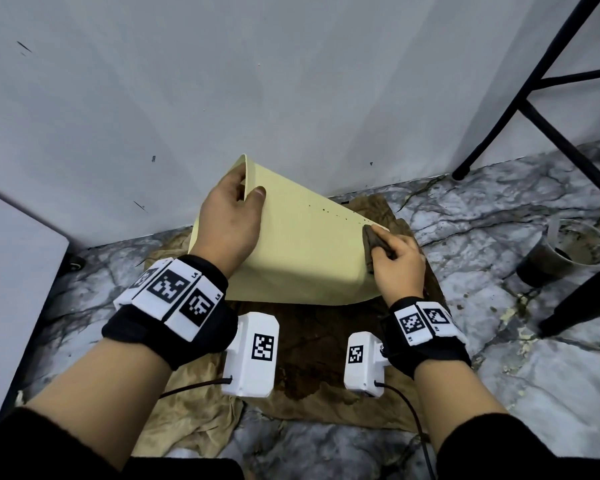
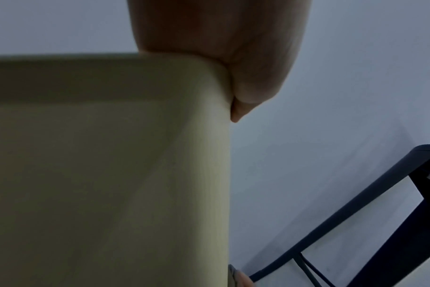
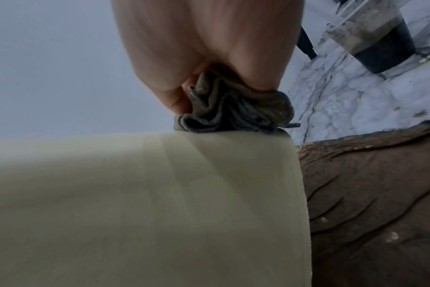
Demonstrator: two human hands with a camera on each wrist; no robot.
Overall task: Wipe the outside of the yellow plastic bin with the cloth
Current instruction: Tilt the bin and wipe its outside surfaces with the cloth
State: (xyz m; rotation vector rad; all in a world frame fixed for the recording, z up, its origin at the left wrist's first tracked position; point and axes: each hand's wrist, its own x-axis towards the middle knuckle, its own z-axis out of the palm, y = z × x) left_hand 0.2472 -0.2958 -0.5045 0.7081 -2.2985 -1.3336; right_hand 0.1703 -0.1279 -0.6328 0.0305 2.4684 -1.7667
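Marbled grey floor [image 1: 482, 244] meets a plain pale wall; on it lies a rumpled, stained brown sheet [image 1: 312, 358]; the yellow plastic bin [image 1: 302, 244], smooth with rounded corners, is tipped on its side over that sheet; my left hand [image 1: 227, 220] clamps its rim, thumb outside; my right hand [image 1: 397, 261] pinches the bunched dark cloth [image 1: 373, 242] against the bin's base corner; a murky plastic cup [image 1: 555, 252] stands off right.

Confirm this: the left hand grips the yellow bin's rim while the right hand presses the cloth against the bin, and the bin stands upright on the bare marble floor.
One thing is wrong. The yellow bin is tipped on its side over a brown stained sheet, as the head view shows. The left hand does grip its rim, and the right hand does press the cloth against it.
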